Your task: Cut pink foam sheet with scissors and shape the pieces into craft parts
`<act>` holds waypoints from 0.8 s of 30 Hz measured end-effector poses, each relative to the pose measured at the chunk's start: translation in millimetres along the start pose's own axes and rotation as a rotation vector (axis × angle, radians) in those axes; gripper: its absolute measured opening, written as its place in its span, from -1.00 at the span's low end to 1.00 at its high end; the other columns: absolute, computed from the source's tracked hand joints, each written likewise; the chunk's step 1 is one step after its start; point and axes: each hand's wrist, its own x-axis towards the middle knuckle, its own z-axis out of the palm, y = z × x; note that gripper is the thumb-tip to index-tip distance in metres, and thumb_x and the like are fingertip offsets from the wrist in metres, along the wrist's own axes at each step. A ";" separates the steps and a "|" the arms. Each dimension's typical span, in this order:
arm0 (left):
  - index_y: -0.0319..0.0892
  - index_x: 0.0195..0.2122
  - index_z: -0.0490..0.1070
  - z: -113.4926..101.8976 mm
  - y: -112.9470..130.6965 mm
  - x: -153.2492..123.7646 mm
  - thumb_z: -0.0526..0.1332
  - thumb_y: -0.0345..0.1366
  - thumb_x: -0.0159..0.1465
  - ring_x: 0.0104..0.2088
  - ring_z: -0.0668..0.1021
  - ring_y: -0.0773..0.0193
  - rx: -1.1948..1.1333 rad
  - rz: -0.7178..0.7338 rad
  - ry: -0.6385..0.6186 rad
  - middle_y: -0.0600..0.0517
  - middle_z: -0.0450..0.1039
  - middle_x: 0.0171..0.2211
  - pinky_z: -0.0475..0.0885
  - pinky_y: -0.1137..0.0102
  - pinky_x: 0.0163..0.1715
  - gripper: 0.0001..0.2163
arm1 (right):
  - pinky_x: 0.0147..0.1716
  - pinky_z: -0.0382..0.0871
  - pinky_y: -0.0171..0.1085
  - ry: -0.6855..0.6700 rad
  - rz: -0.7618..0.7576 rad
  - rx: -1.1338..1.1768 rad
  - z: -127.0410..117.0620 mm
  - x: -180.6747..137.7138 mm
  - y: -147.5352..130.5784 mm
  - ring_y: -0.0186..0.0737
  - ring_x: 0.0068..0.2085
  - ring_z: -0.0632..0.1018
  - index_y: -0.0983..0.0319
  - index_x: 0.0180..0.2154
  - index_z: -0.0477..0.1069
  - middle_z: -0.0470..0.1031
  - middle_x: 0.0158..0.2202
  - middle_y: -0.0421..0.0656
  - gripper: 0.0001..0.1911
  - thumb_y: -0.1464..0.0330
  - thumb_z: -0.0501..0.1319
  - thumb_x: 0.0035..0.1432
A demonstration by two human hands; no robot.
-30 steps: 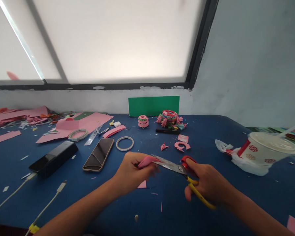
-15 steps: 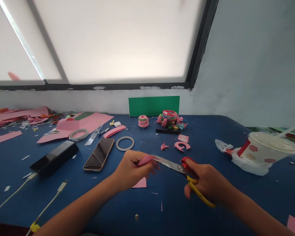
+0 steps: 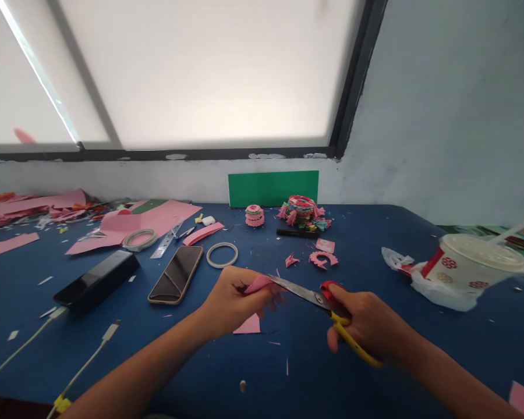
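Between the thumb and fingers of my left hand (image 3: 238, 299) is a small folded piece of pink paper (image 3: 258, 284). My right hand (image 3: 367, 323) grips scissors (image 3: 303, 291) with red and yellow handles, the thumb and fingers in the loops. The blades look nearly closed, and their tips meet the paper's edge by my left fingertips. Below my left hand, a pink paper square (image 3: 248, 325) lies partly hidden on the blue table (image 3: 314, 384). Beyond the scissors are a pink paper ring of folded points (image 3: 324, 259) and a small folded pink piece (image 3: 291, 260).
A phone (image 3: 176, 274), a tape roll (image 3: 222, 255) and a black power bank (image 3: 96, 281) lie to the left. Pink sheets (image 3: 157, 224) and scraps spread behind them. Stacked paper pieces (image 3: 301, 210) stand before a green card (image 3: 273, 188). A cup (image 3: 471, 267) is at right.
Both hands stay almost in place. A thin pink sliver now shows just above the scissor tips. The blades have shifted very slightly at the paper.
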 end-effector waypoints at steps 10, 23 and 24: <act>-0.29 -0.46 0.53 -1.4 1.6 0.8 0.19 -0.29 0.16 -0.56 0.51 0.36 0.012 0.005 -0.014 -0.04 0.50 -0.54 0.45 0.54 -0.63 -0.82 | -0.65 0.15 -0.35 0.034 -0.051 -0.077 0.6 -0.8 4.5 -0.25 -0.65 0.40 0.24 -0.38 0.25 0.40 -0.66 -0.22 -0.55 -0.05 0.09 0.03; -0.26 -0.40 0.55 -2.2 0.6 2.9 0.22 -0.24 0.14 -0.58 0.53 0.37 -0.152 -0.184 -0.037 -0.01 0.52 -0.54 0.46 0.55 -0.65 -0.81 | -0.58 0.13 -0.39 -0.146 0.095 0.243 -7.9 0.1 -0.1 -0.32 -0.60 0.34 0.17 -0.47 0.07 0.42 -0.65 -0.27 -0.87 0.38 -0.01 0.12; -0.25 -0.39 0.55 -2.1 -0.2 3.0 0.23 -0.24 0.14 -0.58 0.53 0.37 -0.173 -0.198 -0.044 -0.01 0.53 -0.54 0.46 0.55 -0.65 -0.81 | -0.58 0.11 -0.38 -0.144 0.113 0.215 -8.6 0.4 -1.0 -0.31 -0.59 0.34 0.17 -0.45 0.07 0.41 -0.63 -0.26 -0.89 0.37 0.01 0.10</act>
